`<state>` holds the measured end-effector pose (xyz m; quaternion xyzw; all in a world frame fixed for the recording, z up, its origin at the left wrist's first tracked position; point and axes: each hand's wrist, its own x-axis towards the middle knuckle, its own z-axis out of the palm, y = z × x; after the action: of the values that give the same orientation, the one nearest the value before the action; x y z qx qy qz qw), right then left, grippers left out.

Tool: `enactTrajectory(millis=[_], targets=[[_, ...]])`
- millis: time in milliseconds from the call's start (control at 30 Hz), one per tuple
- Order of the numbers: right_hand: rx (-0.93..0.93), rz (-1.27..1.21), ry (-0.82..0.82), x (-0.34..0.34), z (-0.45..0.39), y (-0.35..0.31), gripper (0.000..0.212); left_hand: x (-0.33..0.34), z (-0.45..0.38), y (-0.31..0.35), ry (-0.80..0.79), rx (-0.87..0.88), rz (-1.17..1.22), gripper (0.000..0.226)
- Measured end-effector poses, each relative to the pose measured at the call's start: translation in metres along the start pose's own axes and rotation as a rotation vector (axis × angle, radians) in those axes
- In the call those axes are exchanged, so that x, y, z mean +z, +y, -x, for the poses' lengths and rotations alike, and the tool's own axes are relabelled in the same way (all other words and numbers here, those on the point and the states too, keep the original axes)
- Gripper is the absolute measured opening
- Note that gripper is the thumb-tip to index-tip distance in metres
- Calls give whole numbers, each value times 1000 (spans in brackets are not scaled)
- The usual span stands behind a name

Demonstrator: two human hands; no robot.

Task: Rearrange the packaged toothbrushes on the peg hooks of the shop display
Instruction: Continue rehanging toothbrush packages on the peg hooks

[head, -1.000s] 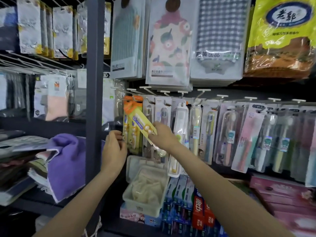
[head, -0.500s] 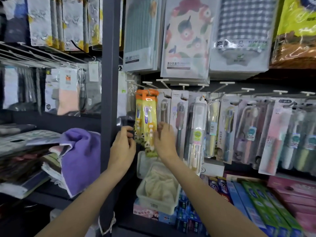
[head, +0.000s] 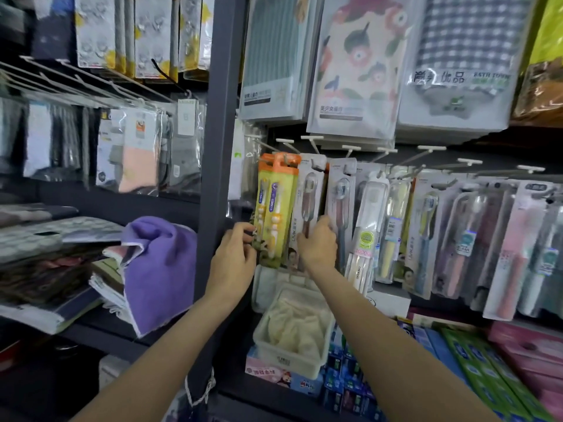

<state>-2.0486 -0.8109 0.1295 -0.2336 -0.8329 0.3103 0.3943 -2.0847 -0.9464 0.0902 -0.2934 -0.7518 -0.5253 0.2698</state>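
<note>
A row of white peg hooks carries packaged toothbrushes. At the far left hang yellow packs with orange tops, straight down on their hook. My left hand pinches the lower left edge of these yellow packs. My right hand grips the lower part of the neighbouring white pack with a brown toothbrush. More toothbrush packs in clear and pastel wrapping fill the hooks to the right.
A dark upright post stands just left of the yellow packs. Packaged towels hang above. A white plastic basket and toothpaste boxes sit below. A purple cloth drapes over stacked goods on the left shelf.
The yellow pack, held tilted a second ago, now hangs straight on the leftmost hook. My right hand has let it go and moved right to the white pack. The view has moved closer.
</note>
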Motion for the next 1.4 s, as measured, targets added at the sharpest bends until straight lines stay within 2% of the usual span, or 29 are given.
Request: enactTrajectory(millis=[67, 167, 267, 333, 467, 633, 733, 833, 1033, 1133, 1267, 1400], targets=[[-51, -89, -28, -6, 5, -1, 24, -1, 0, 0, -8, 2, 0, 29], [-89, -228, -84, -29, 18, -5, 30, -2, -1, 3, -11, -16, 5, 30], [-84, -268, -81, -59, 15, -5, 18, 4, -1, 8, -14, -13, 25, 31], [-105, -169, -81, -78, 7, -5, 18, 10, -1, 14, -22, 7, 54, 30], [-222, 184, -80, -115, -9, -11, 35, 22, -1, 30, -40, 43, 87, 31], [-339, 486, -226, -135, -14, -31, 39, 37, -10, 49, -69, 80, 138, 31], [-369, 396, -185, -147, -5, -26, 25, 41, -13, 54, -68, 51, 158, 30], [-356, 267, -187, -161, 10, 8, 14, 44, -11, 54, -96, 43, 160, 28], [-180, 122, 103, -187, 22, 88, 13, 63, -22, 69, -201, -20, 149, 36], [-88, 118, 152, -197, 12, 108, 18, 76, -26, 85, -244, -49, 138, 38], [-98, 177, 200, -203, -4, 111, 25, 90, -29, 100, -211, -90, 108, 39], [-100, 166, 200, -196, -6, 119, 24, 95, -27, 103, -182, -217, 287, 38]])
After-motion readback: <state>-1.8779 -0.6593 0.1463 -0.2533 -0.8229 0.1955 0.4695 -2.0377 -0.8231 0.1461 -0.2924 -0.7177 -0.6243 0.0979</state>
